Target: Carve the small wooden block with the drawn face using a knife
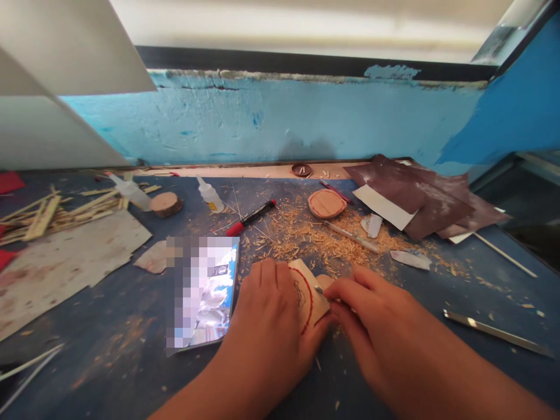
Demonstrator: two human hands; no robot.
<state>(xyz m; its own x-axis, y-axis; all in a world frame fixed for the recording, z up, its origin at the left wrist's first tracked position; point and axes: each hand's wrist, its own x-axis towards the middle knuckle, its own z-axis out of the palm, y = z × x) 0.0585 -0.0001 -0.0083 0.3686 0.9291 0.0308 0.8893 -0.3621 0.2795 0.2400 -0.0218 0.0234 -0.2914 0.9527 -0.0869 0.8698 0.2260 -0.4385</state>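
Left hand [269, 306] and right hand [378, 312] nearest camera, both over dark blue worktop [87, 385]. Left: fingers bent, pressing and gripping light wood piece [319, 310]. Right: fingers pinched on small metal-tipped tool [319, 289], tip at the wood's right edge; most of tool hidden by fingers. Wood piece sits between the hands, bears red curved line plus dark drawn lines, part covered by left hand.

Touchscreen device [216, 297], screen lit, partly pixelated, just left of left hand. Beyond hands: wood shavings [301, 236], red-and-black marker [251, 219], round wood slice [327, 203] with red outline. Brown sandpaper sheets [406, 189] stacked far right; metal blade [494, 332] lies right of right hand. Far left: two white squeeze bottles [210, 196], plain wood disc [165, 204], pile of thin wooden sticks [41, 217].
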